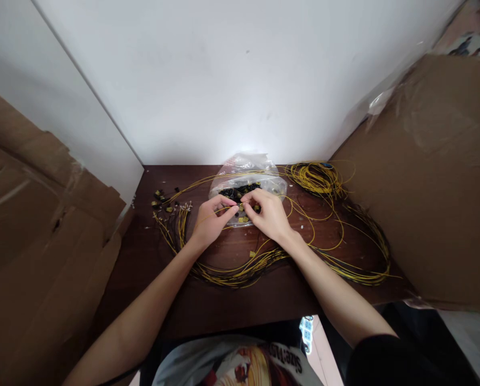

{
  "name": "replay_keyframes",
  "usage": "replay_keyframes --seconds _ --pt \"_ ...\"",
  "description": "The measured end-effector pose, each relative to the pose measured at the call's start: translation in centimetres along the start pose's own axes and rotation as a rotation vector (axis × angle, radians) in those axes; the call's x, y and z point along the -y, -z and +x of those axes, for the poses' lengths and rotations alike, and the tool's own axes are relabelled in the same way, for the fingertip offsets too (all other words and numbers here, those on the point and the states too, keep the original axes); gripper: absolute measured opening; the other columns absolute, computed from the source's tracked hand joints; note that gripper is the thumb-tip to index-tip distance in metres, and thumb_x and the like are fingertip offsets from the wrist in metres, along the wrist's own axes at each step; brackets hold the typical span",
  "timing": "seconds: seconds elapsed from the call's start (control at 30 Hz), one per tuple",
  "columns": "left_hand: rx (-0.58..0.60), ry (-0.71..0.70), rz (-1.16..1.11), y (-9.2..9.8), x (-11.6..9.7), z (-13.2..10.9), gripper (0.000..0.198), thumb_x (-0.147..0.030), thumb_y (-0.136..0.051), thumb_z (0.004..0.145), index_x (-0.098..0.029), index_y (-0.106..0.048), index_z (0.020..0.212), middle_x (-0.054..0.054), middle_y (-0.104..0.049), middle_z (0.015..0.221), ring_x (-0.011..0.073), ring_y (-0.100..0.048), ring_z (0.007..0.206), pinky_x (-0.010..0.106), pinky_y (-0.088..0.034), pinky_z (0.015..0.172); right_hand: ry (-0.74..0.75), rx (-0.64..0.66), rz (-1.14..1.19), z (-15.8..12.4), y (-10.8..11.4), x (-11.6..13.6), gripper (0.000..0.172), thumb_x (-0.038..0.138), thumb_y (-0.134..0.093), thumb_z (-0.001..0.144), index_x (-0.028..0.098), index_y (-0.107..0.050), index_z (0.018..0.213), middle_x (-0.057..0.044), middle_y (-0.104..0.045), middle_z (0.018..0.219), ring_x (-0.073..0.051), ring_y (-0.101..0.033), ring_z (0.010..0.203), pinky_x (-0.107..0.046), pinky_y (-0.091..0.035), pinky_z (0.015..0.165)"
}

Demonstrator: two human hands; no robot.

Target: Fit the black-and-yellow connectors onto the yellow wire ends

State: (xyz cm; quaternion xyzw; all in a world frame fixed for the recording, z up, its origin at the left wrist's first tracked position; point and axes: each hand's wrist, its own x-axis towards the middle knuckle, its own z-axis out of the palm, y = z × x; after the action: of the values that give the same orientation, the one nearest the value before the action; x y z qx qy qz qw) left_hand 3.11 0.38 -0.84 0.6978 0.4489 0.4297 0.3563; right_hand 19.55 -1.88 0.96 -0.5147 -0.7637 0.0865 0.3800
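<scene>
Yellow wire [224,208] between two hands

Over a plastic bag [240,163] by the middle of the tabletop's [248,310] far edge, the left hand [210,221] pinches the wire between thumb and forefinger. The right hand [270,214] has thumb and forefinger nearly meeting; I cannot tell on what. The wire looks light and springy, best held near its end. Printed cloth [192,358] below the near edge reads "Size:", the rest unclear.
</scene>
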Motion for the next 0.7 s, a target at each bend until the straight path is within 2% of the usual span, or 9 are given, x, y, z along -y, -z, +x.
replay_keyframes --seconds 0.7 --pt "-0.001 -0.018 -0.022 -0.11 0.22 0.03 0.016 -0.03 -0.064 0.074 -0.016 -0.065 0.079 0.003 -0.067 0.078 0.0143 -0.059 0.069 0.025 -0.046 0.063 0.041 0.044 0.001 -0.08 -0.08 0.0 0.011 0.016 -0.05 0.081 0.018 -0.061 0.082 -0.003 -0.061 0.081 -0.015 -0.054 0.075 -0.026 -0.042 0.071"
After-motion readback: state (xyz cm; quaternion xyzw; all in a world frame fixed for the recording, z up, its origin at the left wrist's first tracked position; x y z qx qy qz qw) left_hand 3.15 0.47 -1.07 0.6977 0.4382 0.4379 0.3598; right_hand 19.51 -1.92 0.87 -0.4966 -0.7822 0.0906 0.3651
